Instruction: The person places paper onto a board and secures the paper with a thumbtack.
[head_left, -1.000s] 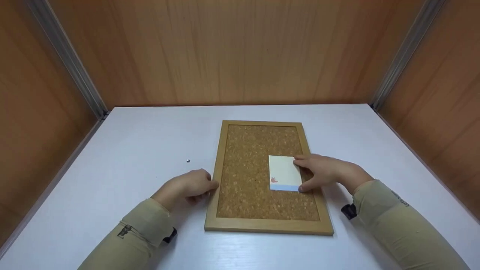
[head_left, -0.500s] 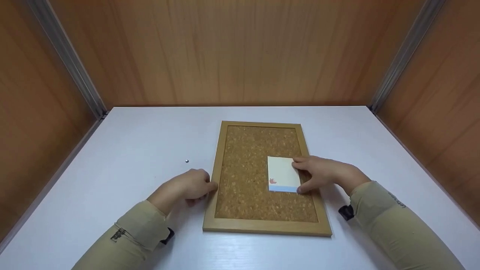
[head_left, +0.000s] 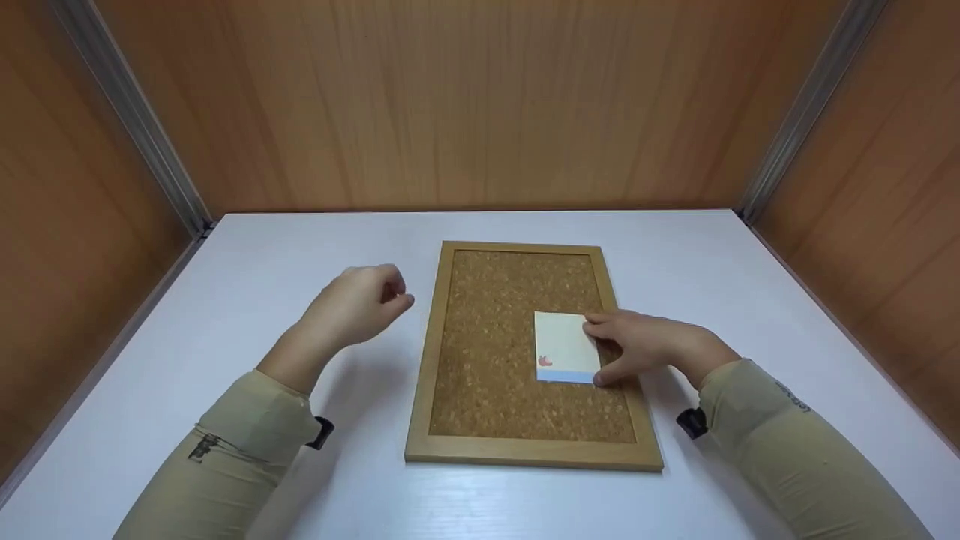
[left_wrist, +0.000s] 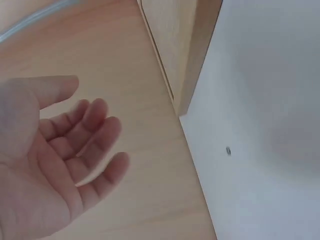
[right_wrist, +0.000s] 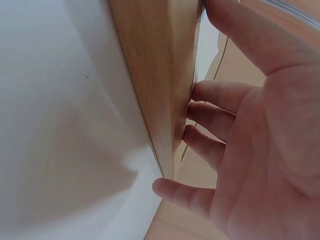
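A framed corkboard [head_left: 487, 405] lies on the white table, and a cream notepaper [head_left: 562, 341] with a blue lower band and a small pink picture rests on its right half. My right hand [head_left: 649, 346] touches the paper's right edge with thumb and fingertips, the fingers extended over the wooden frame [right_wrist: 150, 75] in the right wrist view. Raised above the table left of the board, my left hand [head_left: 356, 304] holds nothing; its fingers are loosely bent. A tiny silver piece [left_wrist: 228, 150] lies on the table in the left wrist view; in the head view the left hand hides it.
The white table [head_left: 300, 240] is bounded by a wooden back wall [head_left: 480, 105] and side walls. Grey metal posts stand in the two rear corners. Black bands show at both sleeve cuffs.
My left hand has let go of the board's left edge and moved up and slightly left, over the silver piece. The right hand and the paper stay nearly where they were.
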